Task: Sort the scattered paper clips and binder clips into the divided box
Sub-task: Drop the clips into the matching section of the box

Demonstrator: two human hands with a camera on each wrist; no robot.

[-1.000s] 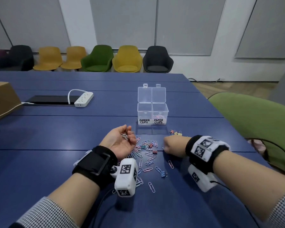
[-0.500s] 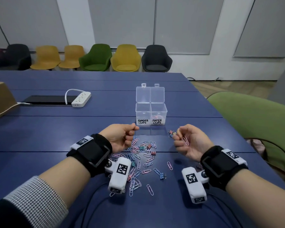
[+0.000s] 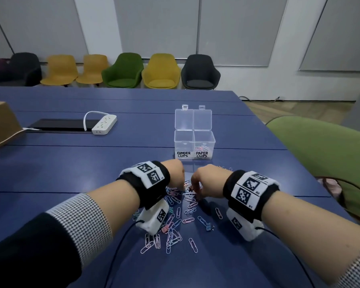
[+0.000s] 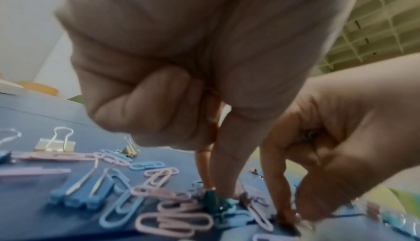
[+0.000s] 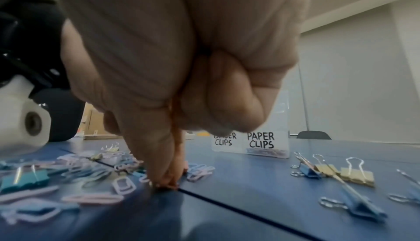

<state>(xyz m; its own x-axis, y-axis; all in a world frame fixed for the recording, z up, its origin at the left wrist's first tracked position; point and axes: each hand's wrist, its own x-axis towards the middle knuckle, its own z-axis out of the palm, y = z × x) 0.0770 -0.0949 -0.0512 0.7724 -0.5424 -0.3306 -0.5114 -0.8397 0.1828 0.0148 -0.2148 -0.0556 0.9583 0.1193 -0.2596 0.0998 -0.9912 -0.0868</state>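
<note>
Pink and blue paper clips (image 3: pixel 175 225) lie scattered on the blue table (image 3: pixel 71 167), mixed with small binder clips (image 3: pixel 208 227). The clear divided box (image 3: pixel 193 142) stands open behind them; its PAPER CLIPS side (image 3: pixel 202 147) holds several clips. My left hand (image 3: pixel 180 187) is palm down over the pile, its outer fingers curled into the palm, its thumb and forefinger (image 4: pixel 218 191) touching down beside a green binder clip (image 4: pixel 212 200). My right hand (image 3: pixel 193 189) is close beside it, outer fingers curled, thumb and forefinger (image 5: pixel 167 180) pinching at the tabletop. What the curled fingers hold is hidden.
More yellow and blue binder clips (image 5: pixel 356 174) lie right of my right hand. A white power strip (image 3: pixel 104 126) and a cardboard box (image 3: pixel 0 125) sit far left. A green chair (image 3: pixel 324 154) stands at the table's right edge.
A second ago my left palm lay open with paper clips, then closed round them. My right hand, palm up with a pink clip, has turned down. Both hands have met over the pile.
</note>
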